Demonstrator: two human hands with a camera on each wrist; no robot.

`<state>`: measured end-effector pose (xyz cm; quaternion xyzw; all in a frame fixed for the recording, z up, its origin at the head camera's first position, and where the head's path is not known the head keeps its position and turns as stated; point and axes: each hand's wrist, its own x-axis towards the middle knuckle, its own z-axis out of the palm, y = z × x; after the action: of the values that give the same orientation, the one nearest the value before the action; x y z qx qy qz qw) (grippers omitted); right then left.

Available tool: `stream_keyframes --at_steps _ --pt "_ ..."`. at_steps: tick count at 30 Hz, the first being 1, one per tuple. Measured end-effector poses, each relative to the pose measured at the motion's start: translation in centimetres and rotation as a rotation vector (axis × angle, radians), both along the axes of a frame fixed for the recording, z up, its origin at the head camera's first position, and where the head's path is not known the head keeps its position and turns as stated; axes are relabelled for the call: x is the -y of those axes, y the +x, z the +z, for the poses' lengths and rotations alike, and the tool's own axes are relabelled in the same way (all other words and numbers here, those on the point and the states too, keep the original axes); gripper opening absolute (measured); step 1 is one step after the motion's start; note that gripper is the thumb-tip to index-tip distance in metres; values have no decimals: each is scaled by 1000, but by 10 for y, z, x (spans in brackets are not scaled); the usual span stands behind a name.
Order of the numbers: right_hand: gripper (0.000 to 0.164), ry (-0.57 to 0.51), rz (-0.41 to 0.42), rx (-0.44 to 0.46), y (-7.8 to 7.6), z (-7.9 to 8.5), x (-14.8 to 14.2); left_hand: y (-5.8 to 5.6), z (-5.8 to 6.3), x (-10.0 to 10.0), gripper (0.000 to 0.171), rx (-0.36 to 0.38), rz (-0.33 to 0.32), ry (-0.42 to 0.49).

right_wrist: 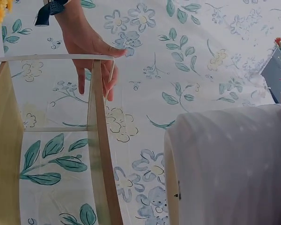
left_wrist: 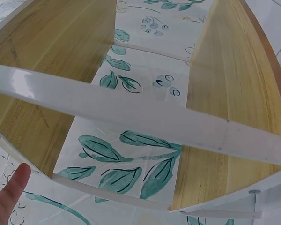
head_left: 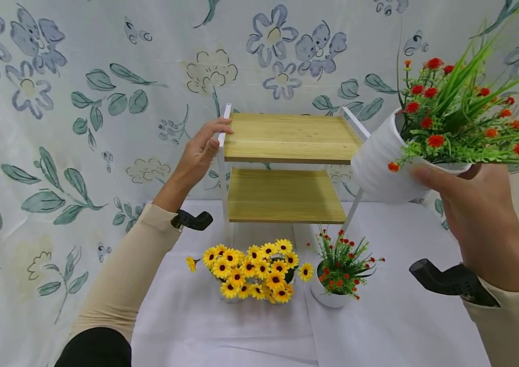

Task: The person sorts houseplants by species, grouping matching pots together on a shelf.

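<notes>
1. My right grip is closed around a white pot near its rim, thumb across the outside; the other fingers are mostly hidden.
2. The pot is held in the air, tipped over: its long axis slants from the base, towards the shelf, up to the mouth on my right.
3. The relation that matters: the shelf's top board lies to the left of my right grip, just beyond the pot's base. The right wrist view shows a gap between pot and board.
4. The pot's wall is matt and wavy-ribbed; from it spill grassy leaves and small pompom-like red flowers.
5. My left grip holds the shelf's upper left corner, fingers over the edge, at the far end from the pot.
6. The shelf has two flat, pale-grained boards, seemingly wood, in a smooth, slim white frame.
7. Nearer me, daisy-like yellow flowers and a second pot of red blooms stand on the cloth-covered bench.
</notes>
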<state>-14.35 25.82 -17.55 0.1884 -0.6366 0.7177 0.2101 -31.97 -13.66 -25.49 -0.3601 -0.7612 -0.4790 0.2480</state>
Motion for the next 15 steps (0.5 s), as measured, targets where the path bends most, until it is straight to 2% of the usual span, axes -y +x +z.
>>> stream_keyframes --at_steps 6,9,12,15 --pt "78 -4 117 -98 -16 15 21 0 1 0 79 9 -1 -1" --pt "75 3 145 -99 -26 22 32 1 2 -1 81 20 -3 7" --pt "75 30 142 -94 -36 27 44 6 4 -4 84 33 -15 21" --pt "74 58 135 -87 -46 29 55 19 10 -7 86 42 -27 30"
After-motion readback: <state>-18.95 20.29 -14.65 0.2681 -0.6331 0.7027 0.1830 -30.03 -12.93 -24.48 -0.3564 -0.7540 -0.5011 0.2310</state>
